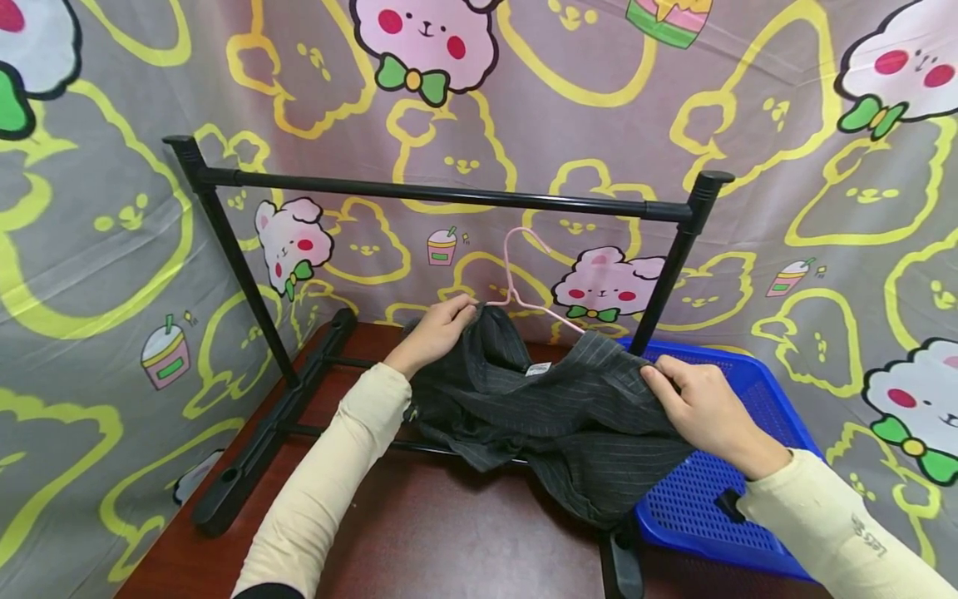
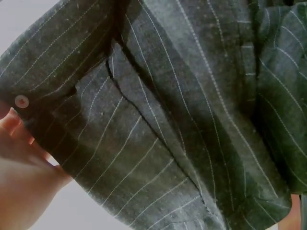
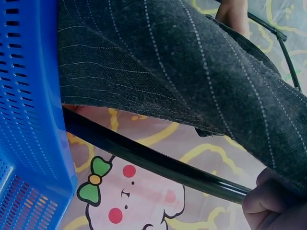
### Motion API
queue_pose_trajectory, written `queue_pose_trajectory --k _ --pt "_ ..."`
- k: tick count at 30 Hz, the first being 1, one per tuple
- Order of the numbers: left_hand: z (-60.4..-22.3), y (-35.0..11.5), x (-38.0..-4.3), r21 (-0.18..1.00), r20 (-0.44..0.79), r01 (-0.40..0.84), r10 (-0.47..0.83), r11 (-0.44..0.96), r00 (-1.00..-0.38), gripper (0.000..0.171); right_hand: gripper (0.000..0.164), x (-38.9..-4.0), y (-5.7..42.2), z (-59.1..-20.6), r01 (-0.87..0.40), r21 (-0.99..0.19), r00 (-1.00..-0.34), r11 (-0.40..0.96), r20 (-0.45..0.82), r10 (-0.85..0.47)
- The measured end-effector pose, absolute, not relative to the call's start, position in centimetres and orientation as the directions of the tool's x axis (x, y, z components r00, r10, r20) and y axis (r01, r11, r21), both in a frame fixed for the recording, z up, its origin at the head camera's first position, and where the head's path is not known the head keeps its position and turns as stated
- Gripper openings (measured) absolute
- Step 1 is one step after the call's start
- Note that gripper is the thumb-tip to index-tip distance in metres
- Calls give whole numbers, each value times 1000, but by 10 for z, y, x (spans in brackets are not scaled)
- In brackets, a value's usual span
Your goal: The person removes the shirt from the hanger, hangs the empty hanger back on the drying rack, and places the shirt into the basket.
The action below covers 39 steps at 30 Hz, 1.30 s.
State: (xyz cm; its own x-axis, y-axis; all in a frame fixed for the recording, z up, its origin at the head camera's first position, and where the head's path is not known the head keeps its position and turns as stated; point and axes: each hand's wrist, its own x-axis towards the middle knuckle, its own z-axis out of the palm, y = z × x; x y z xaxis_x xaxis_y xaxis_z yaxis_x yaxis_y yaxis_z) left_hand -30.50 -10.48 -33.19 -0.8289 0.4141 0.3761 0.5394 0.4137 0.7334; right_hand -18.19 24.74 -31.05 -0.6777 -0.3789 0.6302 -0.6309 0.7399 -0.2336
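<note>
A: How are the hands holding on?

B: The left hand (image 1: 434, 337) pinches the dark striped garment (image 1: 554, 433) at its upper edge, and the right hand (image 1: 703, 408) grips the other upper corner, thumb in front. Both are clamped on cloth, well apart.

A: Is the left one touching the hanger (image 1: 512, 291) too?

B: I can't tell; its pink arm ends right beside those fingers. The hook stands clear of the bar.

A: And where's the garment?

B: Held up over the table (image 1: 427, 532), below the top bar of the black rack (image 1: 441, 193).

A: Anything in the way?

B: The cloth hides part of the rack's lower bars and right post. A blue basket (image 1: 748, 532) sits at the right, partly covered by the right sleeve (image 1: 831, 524). A printed curtain (image 1: 464, 241) hangs behind.
</note>
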Motion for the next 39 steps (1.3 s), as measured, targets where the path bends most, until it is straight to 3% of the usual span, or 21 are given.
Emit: queue_pose_trajectory --k 21,39 --pt "-328 -94 -300 682 470 622 421 384 -776 23 38 -184 244 -311 -637 -235 -681 734 617 -394" --pt "-326 -87 -293 686 463 607 402 401 -790 22 38 -183 241 -312 -632 -249 -688 734 617 -383"
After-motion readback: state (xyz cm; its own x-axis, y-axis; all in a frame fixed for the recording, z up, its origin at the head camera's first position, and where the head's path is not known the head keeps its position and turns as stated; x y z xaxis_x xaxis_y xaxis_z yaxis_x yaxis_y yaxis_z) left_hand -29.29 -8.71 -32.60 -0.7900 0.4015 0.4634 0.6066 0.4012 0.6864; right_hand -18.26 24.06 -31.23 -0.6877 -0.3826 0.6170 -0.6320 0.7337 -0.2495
